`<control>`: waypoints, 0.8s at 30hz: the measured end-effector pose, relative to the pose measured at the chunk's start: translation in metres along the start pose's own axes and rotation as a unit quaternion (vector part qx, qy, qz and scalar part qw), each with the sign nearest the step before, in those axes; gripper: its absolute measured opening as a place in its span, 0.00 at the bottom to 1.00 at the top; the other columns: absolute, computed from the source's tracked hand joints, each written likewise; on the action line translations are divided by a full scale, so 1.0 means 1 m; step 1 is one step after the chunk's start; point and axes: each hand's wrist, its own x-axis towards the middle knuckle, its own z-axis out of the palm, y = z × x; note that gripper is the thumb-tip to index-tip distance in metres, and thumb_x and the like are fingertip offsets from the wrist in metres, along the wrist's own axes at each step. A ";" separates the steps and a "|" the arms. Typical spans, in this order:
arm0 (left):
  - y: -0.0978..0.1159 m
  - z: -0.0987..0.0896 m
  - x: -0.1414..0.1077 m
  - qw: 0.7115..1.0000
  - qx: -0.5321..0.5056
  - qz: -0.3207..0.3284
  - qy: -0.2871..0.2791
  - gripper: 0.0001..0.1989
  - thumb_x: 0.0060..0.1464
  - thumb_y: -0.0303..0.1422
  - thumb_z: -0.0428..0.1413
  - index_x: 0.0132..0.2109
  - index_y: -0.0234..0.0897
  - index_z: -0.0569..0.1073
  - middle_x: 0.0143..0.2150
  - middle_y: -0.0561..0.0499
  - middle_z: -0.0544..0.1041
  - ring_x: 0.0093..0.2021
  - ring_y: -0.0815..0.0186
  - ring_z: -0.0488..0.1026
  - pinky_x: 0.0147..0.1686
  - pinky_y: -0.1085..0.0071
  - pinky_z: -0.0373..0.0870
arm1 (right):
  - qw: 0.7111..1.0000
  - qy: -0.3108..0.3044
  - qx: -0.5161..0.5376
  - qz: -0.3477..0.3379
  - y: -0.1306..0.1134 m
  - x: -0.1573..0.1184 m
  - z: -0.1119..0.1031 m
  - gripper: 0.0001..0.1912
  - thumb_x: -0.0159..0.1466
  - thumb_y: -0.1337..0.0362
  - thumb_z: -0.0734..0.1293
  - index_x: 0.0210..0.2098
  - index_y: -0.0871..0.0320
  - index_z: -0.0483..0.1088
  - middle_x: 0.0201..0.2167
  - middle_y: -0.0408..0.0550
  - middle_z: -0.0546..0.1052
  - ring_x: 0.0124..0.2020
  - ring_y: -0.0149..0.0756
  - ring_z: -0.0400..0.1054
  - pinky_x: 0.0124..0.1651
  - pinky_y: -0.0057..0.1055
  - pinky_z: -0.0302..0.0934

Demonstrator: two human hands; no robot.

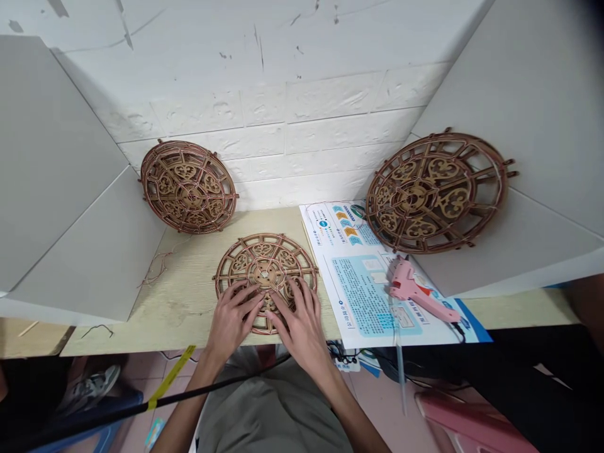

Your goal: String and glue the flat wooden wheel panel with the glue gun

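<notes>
A round openwork wheel (262, 247), brown with scrolled cut-outs, lies flat on the table in front of me. Thin copper-coloured wire runs along its rings and spokes. My left hand (234, 314) rests on the near left part of the wheel, fingers stretched over it. On the near right part lies my right hand (301, 314), its fingers spread and touching the wheel. Both thumbs and index fingertips come close together just below the hub. Whether any fine wire lies under the fingertips is hidden.
Similar wheels lean upright, one at the left (189, 187), one at the right (438, 192). A pink glue gun (419, 294) lies on a printed sheet (337, 267). Grey panels (89, 251) flank the table (189, 302). Loose wire (158, 267) lies left; a black strap (212, 385) crosses below.
</notes>
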 end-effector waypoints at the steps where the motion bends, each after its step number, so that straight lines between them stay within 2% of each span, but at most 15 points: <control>1: 0.000 0.000 0.000 1.000 -0.001 0.000 0.000 0.13 0.66 0.32 0.55 0.55 0.43 0.79 0.56 0.53 0.79 0.59 0.57 0.68 0.58 0.55 0.71 | 1.000 -0.001 0.000 0.002 0.000 0.000 0.000 0.20 0.73 0.54 0.60 0.61 0.53 0.70 0.68 0.62 0.59 0.71 0.61 0.47 0.65 0.62 0.54; 11: 0.001 -0.001 0.000 1.000 -0.004 -0.012 -0.003 0.13 0.67 0.33 0.55 0.54 0.43 0.79 0.56 0.52 0.79 0.59 0.57 0.68 0.57 0.55 0.70 | 1.000 -0.004 -0.002 0.015 -0.003 0.002 0.000 0.19 0.74 0.56 0.59 0.59 0.54 0.71 0.68 0.62 0.60 0.72 0.63 0.46 0.64 0.63 0.54; 15: 0.002 -0.003 0.001 1.000 0.004 -0.008 -0.013 0.13 0.67 0.33 0.54 0.55 0.45 0.78 0.57 0.51 0.78 0.59 0.56 0.68 0.57 0.55 0.69 | 1.000 0.017 0.008 0.012 -0.002 0.000 0.004 0.19 0.74 0.57 0.60 0.59 0.55 0.71 0.70 0.61 0.58 0.73 0.62 0.45 0.65 0.63 0.54; 20: 0.002 -0.004 0.000 0.999 0.020 0.001 -0.030 0.15 0.67 0.34 0.54 0.58 0.47 0.77 0.58 0.51 0.76 0.60 0.56 0.66 0.57 0.55 0.68 | 0.996 0.076 0.035 0.023 0.003 -0.004 0.006 0.17 0.73 0.60 0.61 0.56 0.58 0.73 0.64 0.61 0.66 0.70 0.55 0.53 0.65 0.56 0.59; 24: 0.001 -0.006 0.001 0.998 0.044 0.005 -0.049 0.16 0.68 0.36 0.52 0.59 0.49 0.76 0.59 0.50 0.75 0.60 0.54 0.65 0.55 0.55 0.66 | 0.997 0.074 0.028 0.024 0.006 -0.005 0.007 0.17 0.73 0.59 0.61 0.56 0.58 0.74 0.62 0.61 0.68 0.69 0.55 0.54 0.64 0.56 0.61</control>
